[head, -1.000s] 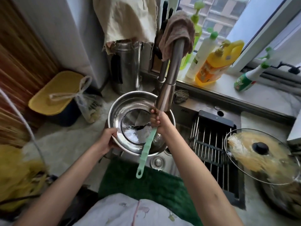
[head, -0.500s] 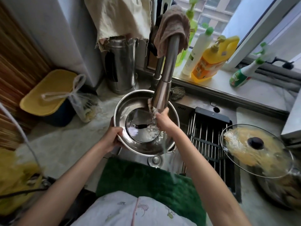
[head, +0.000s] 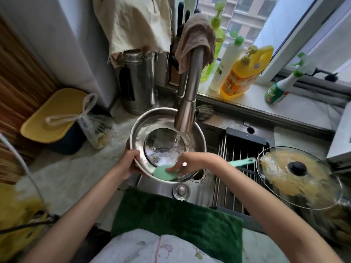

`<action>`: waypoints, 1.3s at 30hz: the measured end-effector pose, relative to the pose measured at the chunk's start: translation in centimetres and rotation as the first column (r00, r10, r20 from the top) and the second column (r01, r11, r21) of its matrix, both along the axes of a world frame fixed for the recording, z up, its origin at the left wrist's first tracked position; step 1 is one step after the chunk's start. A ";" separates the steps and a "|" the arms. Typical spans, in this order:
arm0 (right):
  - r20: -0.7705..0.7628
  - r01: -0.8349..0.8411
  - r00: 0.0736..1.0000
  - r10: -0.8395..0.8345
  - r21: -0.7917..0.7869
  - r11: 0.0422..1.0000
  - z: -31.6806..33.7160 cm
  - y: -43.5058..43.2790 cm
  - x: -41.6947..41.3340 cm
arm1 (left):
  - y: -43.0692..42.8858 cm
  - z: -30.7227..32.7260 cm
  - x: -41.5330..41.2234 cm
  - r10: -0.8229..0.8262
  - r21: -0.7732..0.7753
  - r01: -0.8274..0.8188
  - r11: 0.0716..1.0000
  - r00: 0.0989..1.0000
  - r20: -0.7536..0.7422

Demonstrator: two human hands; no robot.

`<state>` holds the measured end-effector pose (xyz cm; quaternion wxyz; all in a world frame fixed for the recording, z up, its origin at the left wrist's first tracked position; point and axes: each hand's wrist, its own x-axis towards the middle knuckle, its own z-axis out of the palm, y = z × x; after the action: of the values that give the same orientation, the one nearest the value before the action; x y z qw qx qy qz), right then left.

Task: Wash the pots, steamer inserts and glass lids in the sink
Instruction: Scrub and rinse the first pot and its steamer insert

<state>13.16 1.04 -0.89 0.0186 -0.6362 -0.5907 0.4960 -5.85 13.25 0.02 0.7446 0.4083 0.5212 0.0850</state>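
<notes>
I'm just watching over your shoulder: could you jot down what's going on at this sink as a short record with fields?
Activity: scrubbing a round stainless-steel pot under running water
Left hand: grips the pot's near rim
Right hand: presses the head of a mint-green long-handled brush against the pot's inner wall
Tap: brushed-steel faucet, water flowing into the pot
Inside pot: something round at the bottom, unclear through the water
Waiting on the right: glass lid with black knob, smeared yellow
</notes>
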 end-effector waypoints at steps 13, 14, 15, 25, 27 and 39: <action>0.766 0.205 0.549 -0.334 0.264 0.943 -0.2 -0.7 2.5 | 0.0 0.4 1.2 -0.106 0.200 0.090 0.976 0.992 0.071; 0.756 0.251 0.576 -0.312 0.200 0.947 -0.3 -0.8 2.0 | -0.1 0.6 1.5 -0.084 0.216 0.067 0.974 0.994 0.070; 0.723 0.281 0.631 -0.281 0.125 0.952 -0.6 -0.9 1.5 | -0.2 0.6 1.8 -0.059 0.235 0.042 0.971 0.996 0.066; -0.136 0.431 0.867 -0.479 -0.279 0.858 -1.1 -1.0 -0.7 | -0.9 -0.1 3.0 0.035 0.227 -0.041 0.973 0.999 0.029; 0.099 0.330 0.944 -0.315 -0.300 0.895 -1.1 -0.6 1.7 | -0.6 0.4 2.6 -0.002 0.221 0.000 0.975 1.000 0.012; 0.690 -0.101 0.603 -0.399 0.563 0.820 -3.4 1.4 5.0 | -0.5 1.3 2.9 -0.282 0.181 0.309 0.934 0.946 -0.162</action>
<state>18.19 2.48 -4.33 -0.0164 -0.8029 -0.5953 -0.0279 -2.92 12.77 1.29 0.6665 0.5610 0.4909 -0.0028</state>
